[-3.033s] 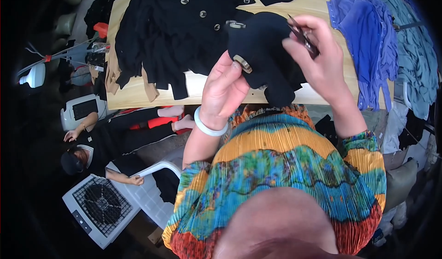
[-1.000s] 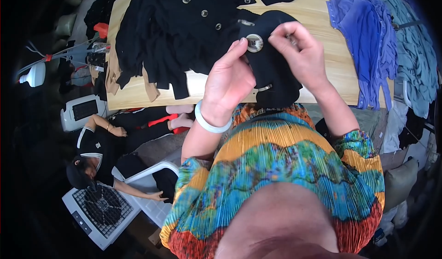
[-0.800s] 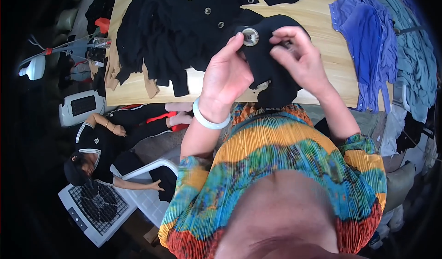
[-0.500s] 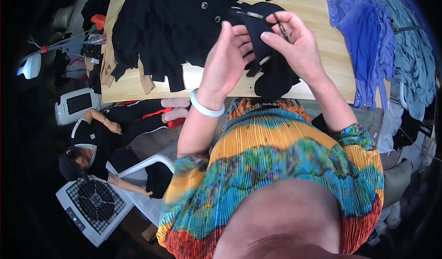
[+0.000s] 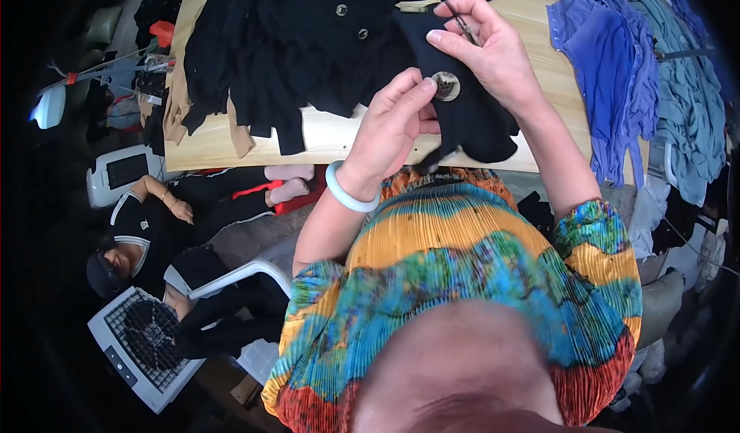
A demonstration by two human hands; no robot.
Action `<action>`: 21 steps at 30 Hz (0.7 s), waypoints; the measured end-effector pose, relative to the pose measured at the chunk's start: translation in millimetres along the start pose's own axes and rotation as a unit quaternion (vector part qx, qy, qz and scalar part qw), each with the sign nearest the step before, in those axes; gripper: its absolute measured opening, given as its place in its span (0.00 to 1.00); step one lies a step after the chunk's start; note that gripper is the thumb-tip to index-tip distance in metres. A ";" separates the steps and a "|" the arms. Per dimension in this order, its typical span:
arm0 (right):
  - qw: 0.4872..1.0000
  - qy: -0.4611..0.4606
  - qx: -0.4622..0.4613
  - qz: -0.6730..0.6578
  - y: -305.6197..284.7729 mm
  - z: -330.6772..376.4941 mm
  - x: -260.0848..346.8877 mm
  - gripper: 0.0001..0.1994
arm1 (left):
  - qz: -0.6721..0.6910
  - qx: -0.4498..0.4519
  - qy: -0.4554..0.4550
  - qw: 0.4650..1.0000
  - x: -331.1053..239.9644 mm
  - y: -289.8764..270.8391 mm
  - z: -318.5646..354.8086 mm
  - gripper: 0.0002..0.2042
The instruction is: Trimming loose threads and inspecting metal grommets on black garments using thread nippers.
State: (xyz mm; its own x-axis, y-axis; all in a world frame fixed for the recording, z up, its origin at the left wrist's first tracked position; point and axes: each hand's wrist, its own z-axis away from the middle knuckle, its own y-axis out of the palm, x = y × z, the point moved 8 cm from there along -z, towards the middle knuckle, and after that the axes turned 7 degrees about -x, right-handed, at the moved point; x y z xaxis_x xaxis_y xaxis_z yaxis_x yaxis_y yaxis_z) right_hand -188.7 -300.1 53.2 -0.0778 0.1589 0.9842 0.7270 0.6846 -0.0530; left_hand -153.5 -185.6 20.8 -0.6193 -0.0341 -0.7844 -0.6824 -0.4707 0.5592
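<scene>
My left hand (image 5: 395, 121) is closed, with thumb and fingers pinching the edge of a black knit garment (image 5: 482, 136). The thumb tip touches a large round pale-and-dark button (image 5: 445, 86) on that cloth. My right hand (image 5: 487, 48) is closed around a slim dark tool (image 5: 461, 21) with a thin end pointing up and away; its exact kind is unclear. This hand hovers just above the button, over the raised cloth. More black cloth with several similar buttons (image 5: 341, 10) spreads over the table to the left.
The light wooden table (image 5: 331, 136) has its near edge by my waist. Blue-purple garments (image 5: 605, 71) and grey-green ones (image 5: 682, 94) hang at its right. To the left are a seated person (image 5: 146, 225) in black, a white chair (image 5: 247, 271) and a fan (image 5: 146, 340).
My left hand has gone from spread fingers to pinching the cloth by the button. The button strip now faces up. My right hand has risen slightly, still holding the tool.
</scene>
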 end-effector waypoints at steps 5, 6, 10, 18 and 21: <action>0.993 -0.065 -0.091 0.046 -26.8 18.6 9.7 0.15 | 0.131 -0.007 -0.043 0.990 -2.3 -1.1 -1.4 0.05; 0.992 -0.079 -0.082 0.062 -29.3 26.4 13.8 0.14 | 0.133 -0.009 -0.041 0.990 -3.5 -1.4 -2.8 0.05; 0.980 -0.075 -0.035 0.180 -27.8 53.2 33.5 0.13 | 0.183 -0.027 -0.068 0.980 0.7 0.0 -7.2 0.02; 0.960 -0.132 -0.042 0.244 -21.9 55.4 37.8 0.12 | 0.203 -0.040 -0.054 0.977 -2.8 3.9 -10.8 0.01; 0.965 -0.126 -0.038 0.226 -21.1 54.6 36.7 0.12 | 0.217 -0.027 -0.035 0.975 -4.8 2.0 -8.7 0.02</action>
State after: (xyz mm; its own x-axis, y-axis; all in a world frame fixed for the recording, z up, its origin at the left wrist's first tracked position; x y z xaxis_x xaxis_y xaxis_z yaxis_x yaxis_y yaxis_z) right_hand -244.1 -269.9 81.3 0.1034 0.6035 0.7907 0.7726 0.4519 -0.4459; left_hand -148.6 -194.0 23.3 -0.8715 -0.1816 -0.4556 -0.3299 -0.4702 0.8186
